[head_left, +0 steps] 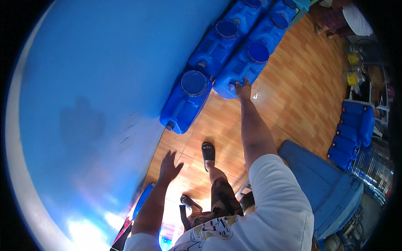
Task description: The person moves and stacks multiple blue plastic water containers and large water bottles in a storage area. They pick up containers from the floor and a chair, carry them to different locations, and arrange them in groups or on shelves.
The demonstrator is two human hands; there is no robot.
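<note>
My right arm reaches forward, and my right hand (pixel 243 90) is on the near end of a blue plastic water container (pixel 238 69), its fingers bent over the corner beside the small spout cap. This container has a wide round lid on top. Left of it, another blue container (pixel 181 106) lies against the wall, with a dark cap at its near end. My left hand (pixel 169 167) hangs in the air below that container, fingers apart and holding nothing.
More blue containers (pixel 215 42) line the blue wall (pixel 104 75) in two rows. A large blue bin (pixel 316 184) stands at my right. Beyond it are smaller blue jugs (pixel 349 134) and a shelf with clear bottles (pixel 355 77). Another person (pixel 356 19) is at the far right.
</note>
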